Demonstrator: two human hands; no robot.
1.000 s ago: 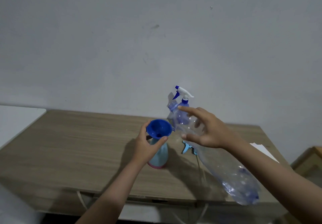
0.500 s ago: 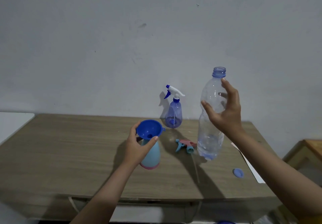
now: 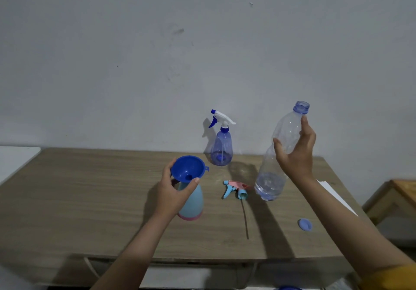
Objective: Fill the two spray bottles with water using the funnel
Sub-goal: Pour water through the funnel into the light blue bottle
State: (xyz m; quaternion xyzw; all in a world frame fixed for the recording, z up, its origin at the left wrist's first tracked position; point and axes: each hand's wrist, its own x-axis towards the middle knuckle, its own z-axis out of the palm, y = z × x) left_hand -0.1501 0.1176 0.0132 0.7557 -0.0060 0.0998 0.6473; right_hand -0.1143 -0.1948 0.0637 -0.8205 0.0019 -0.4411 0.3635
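Your left hand [image 3: 174,194] curls around the neck of the light blue spray bottle [image 3: 192,201], steadying the blue funnel [image 3: 188,169] seated in it. Your right hand [image 3: 295,154], at 3 o'clock, grips the clear water bottle [image 3: 279,154] upright, uncapped, above the table [image 3: 90,199]. The second spray bottle [image 3: 221,145] stands at 12 o'clock; your palm hides the first bottle's neck.

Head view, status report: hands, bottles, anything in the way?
Left hand grips blue funnel atop light-blue spray bottle. Right hand holds clear plastic water bottle upright, little water left. Nothing blocking.
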